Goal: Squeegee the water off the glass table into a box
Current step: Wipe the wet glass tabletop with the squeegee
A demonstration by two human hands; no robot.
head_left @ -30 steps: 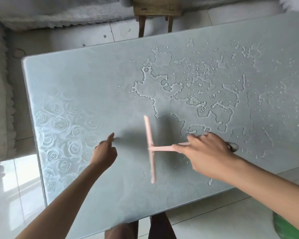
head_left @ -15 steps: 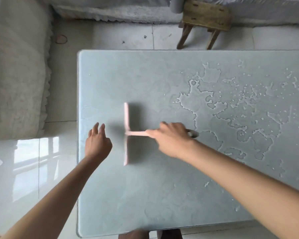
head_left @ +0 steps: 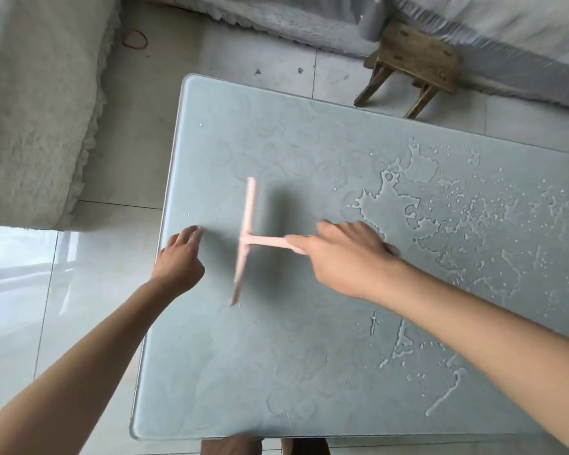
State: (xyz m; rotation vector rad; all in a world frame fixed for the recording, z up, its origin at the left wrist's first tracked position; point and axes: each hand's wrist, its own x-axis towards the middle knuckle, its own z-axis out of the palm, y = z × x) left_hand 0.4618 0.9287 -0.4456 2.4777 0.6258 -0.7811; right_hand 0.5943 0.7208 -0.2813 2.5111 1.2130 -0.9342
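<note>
A pale green glass table [head_left: 309,372] with a faint rose pattern fills the view. Puddles and drops of water [head_left: 418,208] cover its right half; the left part looks wiped. My right hand [head_left: 345,257] grips the handle of a pink T-shaped squeegee [head_left: 246,238], whose blade runs across the table left of the puddles. My left hand [head_left: 179,257] hovers near the table's left edge with relaxed fingers and holds nothing. No box is in view.
A small wooden stool [head_left: 414,67] stands on the tiled floor beyond the table's far edge. Fluffy pale rugs or covers [head_left: 33,110] lie at the left and along the top. My legs show under the near edge.
The squeegee has swept leftward, away from the puddles and toward the table's left edge. My left hand has stayed just ahead of it, and the view has turned left.
</note>
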